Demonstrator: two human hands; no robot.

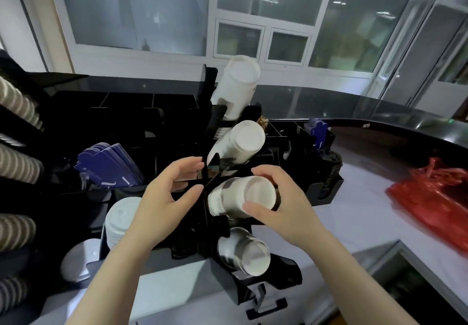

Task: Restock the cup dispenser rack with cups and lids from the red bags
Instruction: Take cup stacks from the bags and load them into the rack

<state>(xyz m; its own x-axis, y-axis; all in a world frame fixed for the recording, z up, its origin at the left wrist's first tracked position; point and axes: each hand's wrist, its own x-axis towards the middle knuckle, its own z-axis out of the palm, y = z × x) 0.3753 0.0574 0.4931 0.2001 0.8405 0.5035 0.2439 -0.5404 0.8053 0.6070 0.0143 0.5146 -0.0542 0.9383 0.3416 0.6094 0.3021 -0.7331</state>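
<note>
A black cup dispenser rack [326, 187] stands before me with several slots of stacked white cups pointing toward me. My right hand [278, 205] grips the third stack of white cups [240, 195], thumb under its rim and fingers over the top. My left hand [172, 193] holds the rack's thin black divider [202, 185] just left of that stack. Other stacks sit above [238, 144], at the top [235, 83] and below [245, 251]. A red bag [430, 198] lies on the counter at the right.
A stack of white lids [119, 225] sits at lower left beside blue sleeves [109, 167]. Striped cup stacks [15, 162] line the far left. Black lids [331, 165] fill the rack's right end. A curved dark counter edge [379, 127] runs behind.
</note>
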